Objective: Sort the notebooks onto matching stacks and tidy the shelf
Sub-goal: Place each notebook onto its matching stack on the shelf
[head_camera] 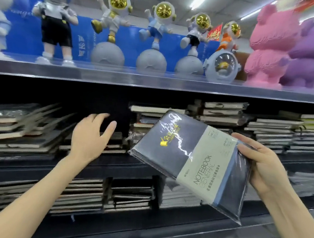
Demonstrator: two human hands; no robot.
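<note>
My right hand (262, 164) grips a dark blue notebook (177, 141) sealed in clear plastic, with a grey "NOTEBOOK GENERAL" band and a gold emblem. It is held tilted in front of the middle shelf. My left hand (90, 135) reaches with spread fingers into the shelf, over a low stack of dark notebooks (112, 143), and holds nothing. A taller stack (146, 118) stands just right of that hand, partly hidden behind the held notebook.
Messy notebook stacks fill the middle shelf at the left (18, 129) and right (276, 133). The lower shelf (126, 194) has more stacks. Astronaut figurines (156, 35) and pink and purple bears (272, 45) stand on the top shelf (155, 80).
</note>
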